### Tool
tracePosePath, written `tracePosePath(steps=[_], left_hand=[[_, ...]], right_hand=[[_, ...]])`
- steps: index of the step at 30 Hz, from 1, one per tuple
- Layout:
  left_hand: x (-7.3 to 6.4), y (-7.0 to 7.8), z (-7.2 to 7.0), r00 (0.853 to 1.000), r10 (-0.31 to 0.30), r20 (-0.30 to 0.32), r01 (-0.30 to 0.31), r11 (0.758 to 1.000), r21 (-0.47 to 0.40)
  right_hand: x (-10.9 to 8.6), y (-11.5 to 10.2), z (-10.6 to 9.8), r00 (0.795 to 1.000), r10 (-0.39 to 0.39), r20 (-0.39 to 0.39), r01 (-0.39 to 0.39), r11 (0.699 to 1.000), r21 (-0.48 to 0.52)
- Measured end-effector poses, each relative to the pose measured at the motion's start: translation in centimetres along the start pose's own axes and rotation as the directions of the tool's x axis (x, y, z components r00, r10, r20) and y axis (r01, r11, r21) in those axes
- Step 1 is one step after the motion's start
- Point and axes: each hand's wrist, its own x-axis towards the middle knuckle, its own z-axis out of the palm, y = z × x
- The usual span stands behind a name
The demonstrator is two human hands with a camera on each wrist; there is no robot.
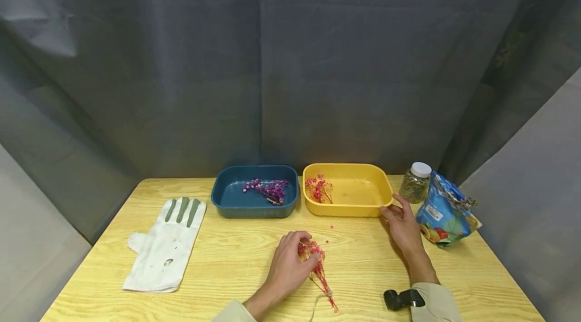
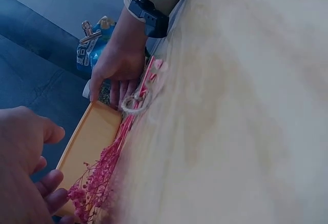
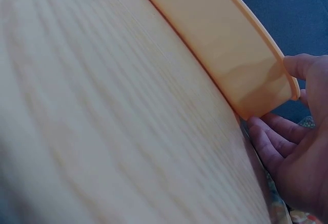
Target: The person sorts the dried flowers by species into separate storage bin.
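Observation:
My left hand (image 1: 290,264) hovers at the flower end of a bunch of pink dried flowers (image 1: 320,274), thumb and fingers spread apart. In the left wrist view its fingertips lie beside the blossoms (image 2: 97,183); whether they touch cannot be told. Twine (image 2: 134,102) ties the stems together. My right hand (image 1: 404,226) grips the near right corner of a yellow tray (image 1: 358,209), thumb at the rim and other fingers low against the wall, as the right wrist view shows. Pink dried flowers (image 1: 319,190) lie inside that tray's left end.
A blue tray (image 1: 249,212) with purple dried flowers (image 1: 270,190) stands left of the yellow one. At left lies a white work glove (image 1: 163,251). A white-lidded jar (image 1: 415,183) and a clipped blue bag (image 1: 445,213) stand at right. Pink crumbs (image 1: 332,226) dot the wooden table (image 1: 236,266).

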Motion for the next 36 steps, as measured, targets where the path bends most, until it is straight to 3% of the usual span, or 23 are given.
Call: tracePosePath(steps=[9,18,26,36], left_hand=[[-0.8,0.1,0.1,1.0,0.008,-0.02,-0.007,1.0,0.03],[-1.6,0.0,0.7,0.999,0.036,0.003,-0.036,0.995,0.09],[-1.7,0.0,0.7,0.995,-0.007,0.099,-0.004,0.994,0.108],[-1.2,-0.7,0.3,0.989,0.032,0.144,-0.061,0.976,0.208]], right_hand=[[-0.1,0.1,-0.1,1.0,0.01,-0.012,-0.01,1.0,0.004],[0.0,0.6,0.0,1.0,0.009,-0.001,-0.009,1.0,-0.012],[0.0,0.4,0.0,1.0,0.002,0.009,-0.002,1.0,-0.02],[0.2,0.2,0.0,1.0,-0.001,0.004,0.001,1.0,-0.015]])
